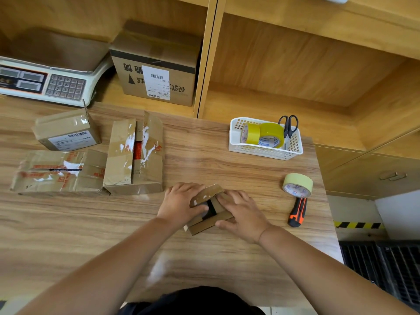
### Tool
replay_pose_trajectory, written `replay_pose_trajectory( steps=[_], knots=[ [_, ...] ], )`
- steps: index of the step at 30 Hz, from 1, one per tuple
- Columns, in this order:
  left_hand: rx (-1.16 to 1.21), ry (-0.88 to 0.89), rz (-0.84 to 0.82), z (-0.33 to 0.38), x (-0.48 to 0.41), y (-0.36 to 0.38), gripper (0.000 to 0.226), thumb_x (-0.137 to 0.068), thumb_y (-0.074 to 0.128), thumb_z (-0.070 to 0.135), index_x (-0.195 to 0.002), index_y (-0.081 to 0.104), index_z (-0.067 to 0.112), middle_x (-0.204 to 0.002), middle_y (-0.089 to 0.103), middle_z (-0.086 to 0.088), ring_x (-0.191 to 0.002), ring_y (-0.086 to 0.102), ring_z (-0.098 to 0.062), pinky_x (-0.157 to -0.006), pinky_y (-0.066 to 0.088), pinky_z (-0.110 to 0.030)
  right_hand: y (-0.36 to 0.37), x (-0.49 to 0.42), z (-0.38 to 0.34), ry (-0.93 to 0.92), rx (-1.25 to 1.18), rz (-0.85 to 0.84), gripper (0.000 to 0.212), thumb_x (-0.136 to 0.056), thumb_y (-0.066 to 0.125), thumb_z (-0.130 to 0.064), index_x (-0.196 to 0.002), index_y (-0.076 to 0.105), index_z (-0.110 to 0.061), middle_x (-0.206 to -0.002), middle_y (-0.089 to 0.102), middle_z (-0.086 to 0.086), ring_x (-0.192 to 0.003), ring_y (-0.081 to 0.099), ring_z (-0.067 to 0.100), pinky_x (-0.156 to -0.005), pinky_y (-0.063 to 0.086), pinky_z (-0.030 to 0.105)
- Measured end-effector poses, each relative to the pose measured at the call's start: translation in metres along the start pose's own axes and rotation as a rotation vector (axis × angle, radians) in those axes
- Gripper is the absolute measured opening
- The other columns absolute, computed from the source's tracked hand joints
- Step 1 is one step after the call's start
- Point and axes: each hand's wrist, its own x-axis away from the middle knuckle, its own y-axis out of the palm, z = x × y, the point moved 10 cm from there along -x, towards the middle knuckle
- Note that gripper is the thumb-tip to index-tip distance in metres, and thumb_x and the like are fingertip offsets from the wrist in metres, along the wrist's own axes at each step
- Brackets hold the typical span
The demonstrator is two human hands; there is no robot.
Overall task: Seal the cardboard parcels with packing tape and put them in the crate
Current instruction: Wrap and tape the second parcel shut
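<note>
A small cardboard parcel lies on the wooden table in front of me, its top flaps partly open over a dark inside. My left hand holds its left side, thumb on the left flap. My right hand lies over the right flap with fingers pressing it down and thumb on the near side. A roll of pale packing tape sits to the right, beside an orange and black utility knife. Three more worn parcels lie at the left: one with a label, a flat one, an open one.
A white basket at the back right holds yellow tape rolls and scissors. A weighing scale and a large labelled box stand on the shelf behind. A black slatted crate is on the floor at the right.
</note>
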Motion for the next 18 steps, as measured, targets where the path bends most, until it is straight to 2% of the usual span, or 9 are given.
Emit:
replay_pose_trajectory(
  steps=[3,6,9,11,13,15,16,18],
  knots=[
    [0.034,0.056,-0.01,0.005,0.004,-0.001,0.087,-0.062,0.029,0.077,-0.141,0.04,0.041,-0.146,0.037,0.017,-0.135,0.023,-0.007,-0.108,0.012,-0.026,-0.003,0.004,0.003,-0.02,-0.056,-0.024,0.091,-0.077,0.054,-0.069,-0.151,0.017,-0.03,-0.15,0.021,-0.008,-0.136,0.018,0.013,-0.112,0.02,0.028],
    [0.059,0.083,-0.064,0.008,0.01,0.005,0.086,-0.064,0.024,0.077,-0.141,0.04,0.041,-0.149,0.033,0.017,-0.137,0.018,-0.006,-0.106,0.009,-0.025,-0.013,0.009,0.016,0.068,-0.211,0.083,0.094,-0.074,0.069,-0.055,-0.148,0.018,-0.03,-0.148,0.028,-0.013,-0.132,0.033,0.008,-0.106,0.029,0.023],
    [0.138,0.069,-0.087,0.004,0.01,0.009,0.077,-0.074,0.015,0.072,-0.14,0.041,0.041,-0.15,0.033,0.014,-0.139,0.013,-0.006,-0.113,0.01,-0.034,-0.013,0.007,0.019,0.061,-0.297,0.106,0.093,-0.078,0.068,-0.048,-0.149,0.009,-0.04,-0.15,0.023,-0.017,-0.128,0.04,0.005,-0.101,0.038,0.024],
    [0.154,0.054,-0.119,0.002,0.009,0.009,0.058,-0.089,0.016,0.065,-0.138,0.04,0.045,-0.153,0.028,0.013,-0.142,0.005,-0.006,-0.116,0.005,-0.039,-0.009,0.003,0.015,0.02,-0.269,0.076,0.082,-0.083,0.064,-0.049,-0.149,0.016,-0.04,-0.15,0.023,-0.017,-0.131,0.037,0.007,-0.101,0.037,0.024],
    [0.087,0.051,-0.164,0.0,0.006,0.008,0.043,-0.1,0.018,0.049,-0.139,0.037,0.048,-0.156,0.019,0.012,-0.144,-0.003,-0.008,-0.118,-0.001,-0.041,-0.006,0.0,0.016,0.036,-0.3,0.074,0.073,-0.085,0.061,-0.052,-0.147,0.026,-0.038,-0.148,0.027,-0.016,-0.129,0.039,0.007,-0.101,0.038,0.025],
    [0.0,0.069,-0.211,0.001,0.005,0.006,0.044,-0.101,0.014,0.046,-0.14,0.033,0.05,-0.158,0.013,0.012,-0.145,-0.008,-0.008,-0.118,-0.004,-0.041,-0.003,-0.004,0.017,0.088,-0.391,0.089,0.066,-0.086,0.06,-0.052,-0.143,0.032,-0.036,-0.142,0.035,-0.014,-0.124,0.043,0.008,-0.099,0.04,0.029],
    [-0.035,0.073,-0.242,0.001,0.004,0.007,0.048,-0.098,0.01,0.052,-0.141,0.031,0.05,-0.158,0.01,0.012,-0.145,-0.01,-0.009,-0.118,-0.004,-0.041,-0.001,-0.006,0.018,0.113,-0.43,0.095,0.062,-0.086,0.06,-0.051,-0.141,0.035,-0.035,-0.14,0.039,-0.012,-0.121,0.045,0.009,-0.098,0.041,0.03],
    [-0.071,0.084,-0.307,0.001,0.005,0.011,0.07,-0.083,-0.002,0.072,-0.143,0.025,0.049,-0.159,0.006,0.012,-0.145,-0.012,-0.009,-0.116,-0.004,-0.041,0.001,-0.009,0.019,0.141,-0.483,0.119,0.058,-0.086,0.061,-0.048,-0.137,0.038,-0.033,-0.136,0.043,-0.009,-0.117,0.048,0.011,-0.095,0.042,0.03]
  ],
)
